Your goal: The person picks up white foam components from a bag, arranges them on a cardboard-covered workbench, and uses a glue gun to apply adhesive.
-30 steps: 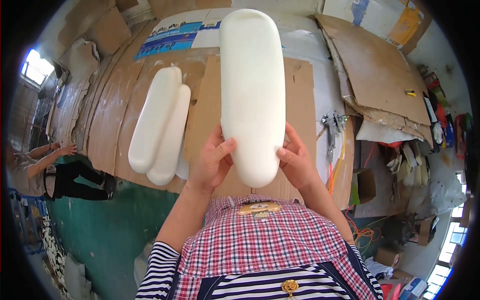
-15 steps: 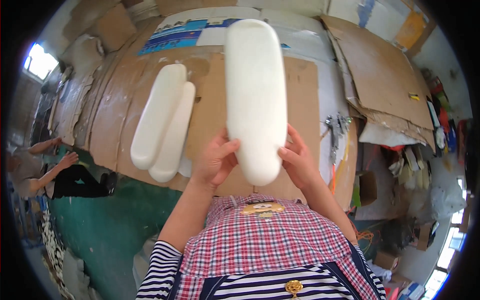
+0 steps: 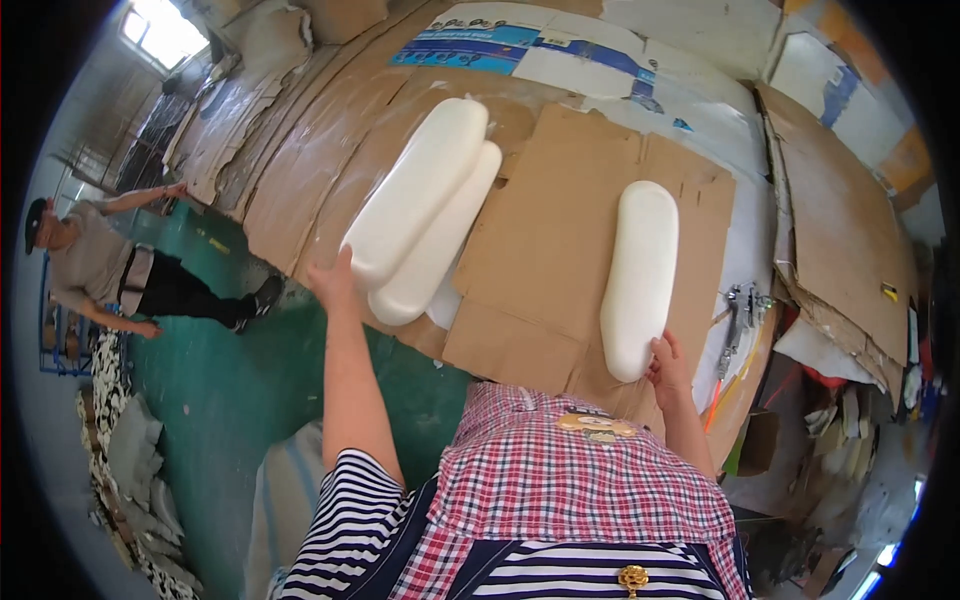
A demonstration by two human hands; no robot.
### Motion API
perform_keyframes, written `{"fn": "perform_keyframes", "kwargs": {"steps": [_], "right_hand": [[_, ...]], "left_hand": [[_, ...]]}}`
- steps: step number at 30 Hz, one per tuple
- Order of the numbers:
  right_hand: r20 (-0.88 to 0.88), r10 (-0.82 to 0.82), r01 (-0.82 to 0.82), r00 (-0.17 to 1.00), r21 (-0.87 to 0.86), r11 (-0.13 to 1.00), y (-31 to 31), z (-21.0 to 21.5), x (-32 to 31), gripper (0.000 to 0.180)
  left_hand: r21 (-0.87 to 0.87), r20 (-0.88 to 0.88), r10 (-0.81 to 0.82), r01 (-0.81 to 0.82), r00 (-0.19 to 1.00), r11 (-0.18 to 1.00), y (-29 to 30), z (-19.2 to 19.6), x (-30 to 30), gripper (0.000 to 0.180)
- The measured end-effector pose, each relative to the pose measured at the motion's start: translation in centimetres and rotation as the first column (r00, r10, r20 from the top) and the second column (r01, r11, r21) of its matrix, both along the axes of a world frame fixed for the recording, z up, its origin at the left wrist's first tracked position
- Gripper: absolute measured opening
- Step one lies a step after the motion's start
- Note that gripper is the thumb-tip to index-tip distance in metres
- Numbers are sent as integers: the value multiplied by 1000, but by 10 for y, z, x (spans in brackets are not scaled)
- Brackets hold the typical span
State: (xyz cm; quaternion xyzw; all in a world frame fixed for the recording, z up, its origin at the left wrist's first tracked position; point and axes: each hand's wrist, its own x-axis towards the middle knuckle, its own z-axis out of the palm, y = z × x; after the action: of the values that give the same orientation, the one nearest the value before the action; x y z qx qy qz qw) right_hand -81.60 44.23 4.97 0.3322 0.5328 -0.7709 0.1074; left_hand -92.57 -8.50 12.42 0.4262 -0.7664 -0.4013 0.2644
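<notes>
A long white rounded piece [image 3: 642, 285] lies on a brown cardboard sheet [image 3: 545, 240] in front of the person, one end toward the checked apron [image 3: 590, 480] and the other pointing away. The right hand [image 3: 668, 372] is at the right edge of its near end, fingers bent against the side; whether they grip it or only rest there, one cannot tell. The left hand [image 3: 335, 283] reaches out to the left, thumb raised and spread from the fingers, with nothing visible in its grasp. It is right by the near end of a second white piece [image 3: 420, 195], and whether it touches is unclear. A third white piece [image 3: 440, 245] lies alongside to the right, partly covered by the second in this view.

Right of the cardboard sheet lies a metal spray gun [image 3: 737, 325] with an orange hose [image 3: 713, 405]. Beyond it rises a pile of cardboard [image 3: 850, 240], with a small yellow object [image 3: 889, 292] on top. At the far side of the table is a blue-and-white printed panel [image 3: 470, 46]. On the left, a co-worker in dark trousers [image 3: 185, 285] stands on the green floor [image 3: 250, 370], one arm stretched toward the table edge
</notes>
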Motion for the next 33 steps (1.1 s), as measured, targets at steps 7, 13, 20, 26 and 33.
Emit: {"fn": "perform_keyframes", "kwargs": {"steps": [7,13,20,26,33], "right_hand": [[58,79,-90,995,230,969,-26,21,-2,80],[53,192,-194,980,456,868,-8,16,7,73],[-408,531,-241,743,576,781,-18,110,-13,74],[-347,392,-269,852,353,896,-37,108,-10,73],[-93,155,-70,984,596,800,-2,43,-58,48]], "left_hand": [[517,-494,95,205,864,831,15,-13,7,41],[330,-521,-230,442,822,834,47,102,-4,56],[194,-421,-899,980,119,39,167,128,-58,70],[334,-463,-848,937,258,103,249,92,-96,80],[795,23,-931,558,364,238,315,-19,-39,84]]}}
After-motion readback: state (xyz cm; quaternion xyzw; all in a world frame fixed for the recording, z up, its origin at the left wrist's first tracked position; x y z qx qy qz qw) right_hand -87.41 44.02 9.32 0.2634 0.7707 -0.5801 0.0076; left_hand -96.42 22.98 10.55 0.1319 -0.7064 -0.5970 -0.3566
